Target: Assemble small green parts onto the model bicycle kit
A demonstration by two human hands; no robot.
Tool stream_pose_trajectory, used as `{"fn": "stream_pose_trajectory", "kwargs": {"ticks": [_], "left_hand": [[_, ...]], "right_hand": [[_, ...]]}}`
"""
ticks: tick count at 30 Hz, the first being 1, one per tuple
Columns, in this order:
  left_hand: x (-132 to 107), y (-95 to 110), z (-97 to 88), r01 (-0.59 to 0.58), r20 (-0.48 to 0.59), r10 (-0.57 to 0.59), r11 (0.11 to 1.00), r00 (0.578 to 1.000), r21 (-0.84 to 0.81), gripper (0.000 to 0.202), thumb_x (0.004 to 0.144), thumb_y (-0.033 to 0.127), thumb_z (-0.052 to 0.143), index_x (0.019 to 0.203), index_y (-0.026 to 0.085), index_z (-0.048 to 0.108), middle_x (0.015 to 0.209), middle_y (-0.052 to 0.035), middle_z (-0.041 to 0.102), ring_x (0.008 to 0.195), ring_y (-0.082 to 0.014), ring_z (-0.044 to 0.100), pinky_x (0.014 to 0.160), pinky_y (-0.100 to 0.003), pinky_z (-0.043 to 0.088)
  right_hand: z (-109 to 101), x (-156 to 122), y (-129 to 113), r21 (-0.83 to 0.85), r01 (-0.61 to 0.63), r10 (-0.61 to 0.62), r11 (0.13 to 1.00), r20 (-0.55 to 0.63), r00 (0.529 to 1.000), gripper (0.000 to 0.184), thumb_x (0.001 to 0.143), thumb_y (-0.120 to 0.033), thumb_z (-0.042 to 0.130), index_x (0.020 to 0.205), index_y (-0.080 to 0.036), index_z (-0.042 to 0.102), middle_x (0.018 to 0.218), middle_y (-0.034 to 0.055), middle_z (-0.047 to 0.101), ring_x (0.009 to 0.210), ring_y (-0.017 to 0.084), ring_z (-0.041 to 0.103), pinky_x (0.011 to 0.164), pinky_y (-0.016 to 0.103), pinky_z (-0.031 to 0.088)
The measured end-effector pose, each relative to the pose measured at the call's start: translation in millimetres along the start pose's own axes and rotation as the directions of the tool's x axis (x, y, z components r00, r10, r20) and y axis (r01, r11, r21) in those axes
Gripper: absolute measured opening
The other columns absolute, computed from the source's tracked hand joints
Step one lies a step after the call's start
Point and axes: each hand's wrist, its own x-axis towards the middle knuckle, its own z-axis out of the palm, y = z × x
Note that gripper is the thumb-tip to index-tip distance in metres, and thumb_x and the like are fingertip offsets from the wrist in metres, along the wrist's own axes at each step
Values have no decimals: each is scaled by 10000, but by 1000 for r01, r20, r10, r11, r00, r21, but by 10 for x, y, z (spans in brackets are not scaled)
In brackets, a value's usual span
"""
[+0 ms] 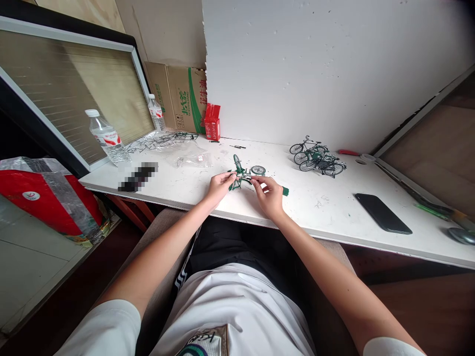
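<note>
I find soft, even light; the white tabletop [315, 217] reads bright, with deep shadow beneath it, lower right. Pale reflections streak the glazed panel [81, 89], upper left. Outer edges stretch; upper-right corner blackened. Pixelation masks a dark object [138, 177], left of centre.

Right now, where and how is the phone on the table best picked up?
The phone is probably best pinched across its middle by both long edges, from above: it lies flat on the table, slim and uncovered, off beyond the right hand.
</note>
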Motion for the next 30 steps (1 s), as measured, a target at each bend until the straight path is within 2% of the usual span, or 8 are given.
{"fn": "stream_pose_trajectory", "kwargs": {"ticks": [4,8,14,22,28,30], "left_hand": [[22,-48,-8,-21,-7,21,1000,1000,-7,556,776,509,907,1179,137,819,1111,-156,816,1112,-287,719,1067,-436,504],[34,-74,-26,-44,-6,44,999,999,27,540,795,507,891,1195,149,823,1165,-158,807,1095,-271,722,1051,-416,504],[24,-55,-40,-75,-19,77,993,997,93,452,805,453,890,1170,192,843,1194,-129,803,1055,-239,705,1001,-373,499],[-23,7,-4,-109,-42,117,980,992,166,417,826,444,875,1153,187,850,1171,-123,813,963,-222,694,915,-351,506],[-18,1,-18,-140,-19,148,960,989,241,448,853,473,840,1179,166,832,1147,-129,817,927,-203,696,859,-327,524],[-14,-7,-20,-152,-20,162,955,987,256,445,868,471,828,1190,164,826,1154,-132,815,951,-206,703,884,-329,527]], "right_hand": [[1,4,23,-16,-3,3,1000,10,1000,402,1011,-604,640,1068,-257,835,1081,101,826,911,275,723,720,412,592],[9,5,44,2,-17,17,1000,26,1000,399,1019,-603,632,1034,-257,831,986,86,824,858,269,715,808,433,599],[1,5,3,-7,-66,66,998,39,997,452,1011,-646,620,951,-251,832,905,65,830,794,262,734,799,409,585],[-20,11,-17,-37,-129,131,991,61,990,575,1000,-692,606,691,-234,764,757,47,797,707,239,726,859,393,554],[-14,13,15,-3,-177,177,984,86,981,596,998,-697,603,692,-213,768,712,53,779,711,238,736,853,377,551],[-11,10,20,45,-183,178,982,90,980,535,987,-681,634,811,-209,815,770,63,801,727,239,742,834,373,562]]}}
